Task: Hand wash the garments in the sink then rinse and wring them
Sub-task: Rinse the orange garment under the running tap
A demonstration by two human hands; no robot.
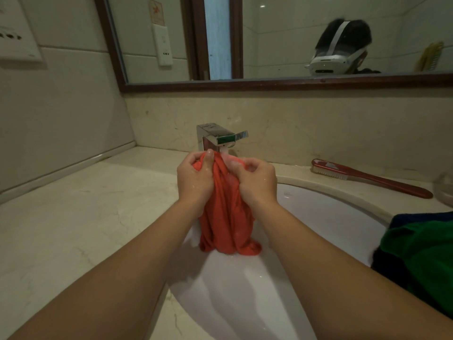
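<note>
A wet red garment [226,224] hangs bunched over the white sink [326,217], its lower end touching the basin. My left hand [193,179] grips its top left part, thumb up. My right hand [255,179] pinches the top right part, with some foam on the fingers. Both hands hold the cloth just below the spout of the chrome tap [217,137]. Water appears to run from the spout onto the cloth.
A green garment [421,251] and a dark blue one [416,215] lie on the sink's right rim. A red scrubbing brush [367,177] rests on the marble counter [73,217] behind the sink. A mirror hangs above; a wall stands to the left.
</note>
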